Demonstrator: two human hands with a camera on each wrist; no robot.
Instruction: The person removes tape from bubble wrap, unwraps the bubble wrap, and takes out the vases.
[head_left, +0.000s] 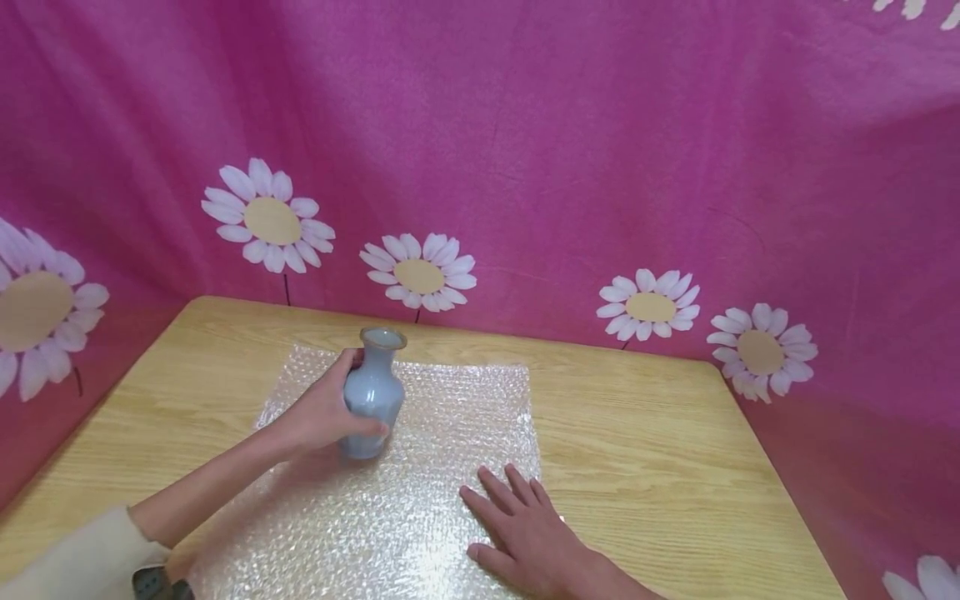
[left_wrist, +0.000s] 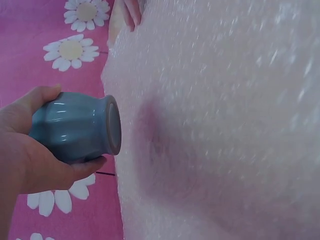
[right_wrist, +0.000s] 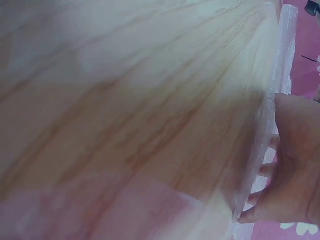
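A glossy blue-grey vase [head_left: 375,390] with a brown rim is held upright in my left hand [head_left: 327,410], thumb and fingers wrapped round its body. In the left wrist view the base of the vase [left_wrist: 75,127] hangs a little above a sheet of bubble wrap [left_wrist: 215,100], and a shadow falls on the sheet. My right hand [head_left: 528,537] lies with spread fingers on the right edge of the bubble wrap [head_left: 450,417]. From the right wrist view, the right hand [right_wrist: 295,165] touches the wrap's edge.
The bubble wrap is spread on a light wooden table [head_left: 637,450]. A pink curtain [head_left: 540,167] with white daisies hangs behind the table and down both sides. A dark wristband [head_left: 159,583] shows at the left sleeve [head_left: 90,558].
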